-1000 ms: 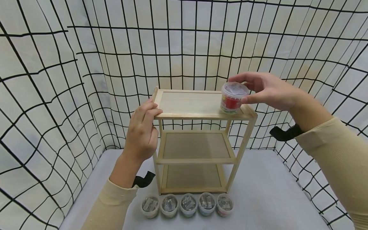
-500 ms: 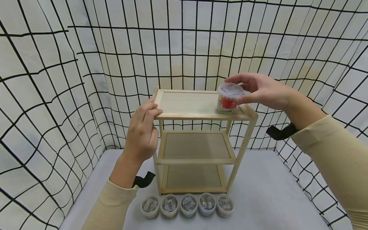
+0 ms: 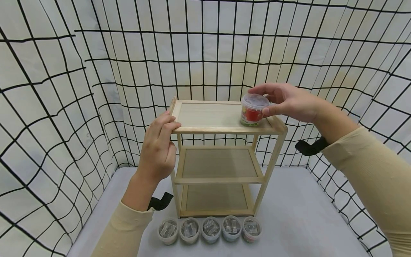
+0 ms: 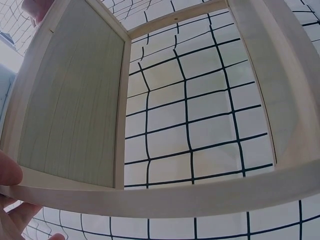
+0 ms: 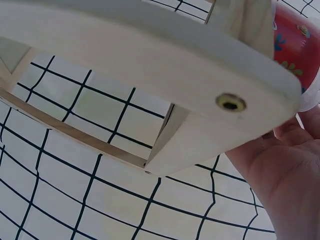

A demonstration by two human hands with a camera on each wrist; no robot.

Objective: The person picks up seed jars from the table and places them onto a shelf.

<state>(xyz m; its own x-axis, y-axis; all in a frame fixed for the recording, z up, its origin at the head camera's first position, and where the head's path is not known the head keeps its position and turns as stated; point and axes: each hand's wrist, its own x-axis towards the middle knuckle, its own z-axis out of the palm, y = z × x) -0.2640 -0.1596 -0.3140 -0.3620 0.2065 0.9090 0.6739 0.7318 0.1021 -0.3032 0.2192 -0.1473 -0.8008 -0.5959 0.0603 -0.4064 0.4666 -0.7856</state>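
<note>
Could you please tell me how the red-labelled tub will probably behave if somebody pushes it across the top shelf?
The tub looks squat and upright, so a low push would probably slide it rather than tip it. Its round wall suggests it might roll if laid sideways. The smooth, shiny plastic could feel slightly slippery.

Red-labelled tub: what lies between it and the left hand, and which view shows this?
Only bare top shelf lies between the left hand and the red-labelled tub, as the head view shows.

Black mesh [image 3: 203,33] on three sides, whitish backdrop [image 3: 210,48] behind it, pale tabletop [image 3: 295,214]
</note>
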